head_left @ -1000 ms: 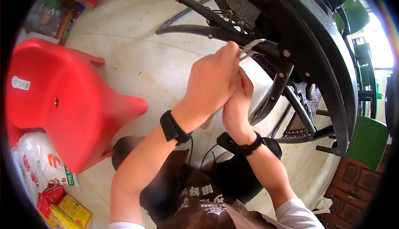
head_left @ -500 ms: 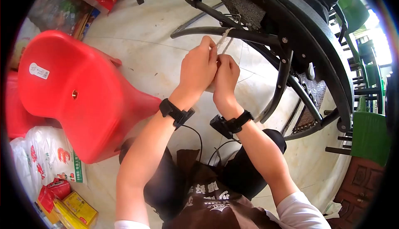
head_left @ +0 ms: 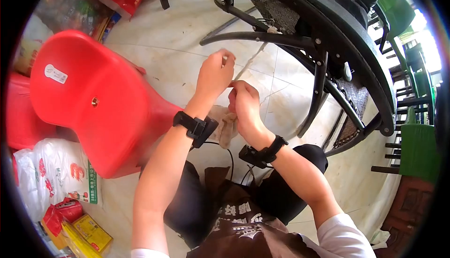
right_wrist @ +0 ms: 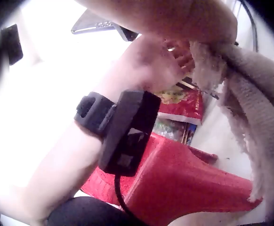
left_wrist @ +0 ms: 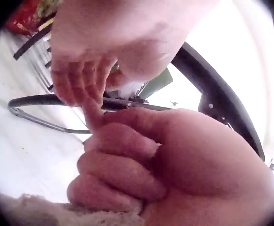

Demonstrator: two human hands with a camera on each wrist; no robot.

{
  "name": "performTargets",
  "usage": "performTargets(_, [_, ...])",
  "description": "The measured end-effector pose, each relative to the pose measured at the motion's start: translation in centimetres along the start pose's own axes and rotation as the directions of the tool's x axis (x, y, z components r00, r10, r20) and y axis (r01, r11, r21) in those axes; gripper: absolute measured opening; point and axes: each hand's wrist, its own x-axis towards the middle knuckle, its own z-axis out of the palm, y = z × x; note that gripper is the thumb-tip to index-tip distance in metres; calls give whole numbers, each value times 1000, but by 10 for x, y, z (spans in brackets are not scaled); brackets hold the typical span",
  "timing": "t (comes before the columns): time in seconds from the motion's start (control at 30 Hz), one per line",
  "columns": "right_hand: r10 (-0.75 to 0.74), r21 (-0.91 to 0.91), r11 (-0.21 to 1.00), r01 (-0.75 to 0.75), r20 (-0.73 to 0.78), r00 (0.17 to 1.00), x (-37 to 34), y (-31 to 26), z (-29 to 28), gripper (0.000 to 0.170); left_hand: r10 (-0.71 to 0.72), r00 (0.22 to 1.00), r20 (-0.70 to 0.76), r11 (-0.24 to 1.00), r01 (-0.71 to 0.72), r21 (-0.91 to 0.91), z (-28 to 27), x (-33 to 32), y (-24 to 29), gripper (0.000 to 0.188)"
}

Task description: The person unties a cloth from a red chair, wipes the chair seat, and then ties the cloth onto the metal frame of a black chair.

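Observation:
An off-white knitted cloth [head_left: 227,129] with a frayed edge hangs below my right hand [head_left: 247,105]. Its ribbed weave fills the right side of the right wrist view, where the cloth [right_wrist: 259,94] comes out from under the right hand's fingers. The right hand grips it, the other fingers folded in the left wrist view. From near its fingertips a thin pale strand [head_left: 251,61] slants up toward the black metal bar [head_left: 234,37]. My left hand [head_left: 213,77] is just above and left, fingers bent, right at the other hand's fingertips; I cannot tell whether it pinches the strand.
A red plastic stool [head_left: 108,117] stands close on the left, beside a white plastic bag [head_left: 65,169] and yellow packets [head_left: 91,234]. A black table [head_left: 347,37] with curved metal legs arches at upper right. Green chairs [head_left: 417,148] line the far right.
Both hands have come down and away from the black bar, drawing the strand out longer. The left hand has parted slightly from the right. The hanging cloth now shows below the right hand.

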Motion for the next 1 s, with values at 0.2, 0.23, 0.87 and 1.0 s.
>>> performTargets(0.2, [50,-10,999,-50,47,998,-5,1,5,26,-525,695,491,813,581,46,-12,2,6,50])
performTargets(0.23, [50,-6,999,-50,47,998,-5,2,5,26,-491,668,559,765,638,-91,-11,0,6,50])
performTargets(0.87, [97,182,980,-76,-106,990,42,-6,-19,45,-263,903,339,895,359,-264,26,14,-23,22])
performTargets(1.0, [-49,129,990,59,-81,996,71,6,-20,32,-282,925,256,905,345,-248,29,11,-17,18])
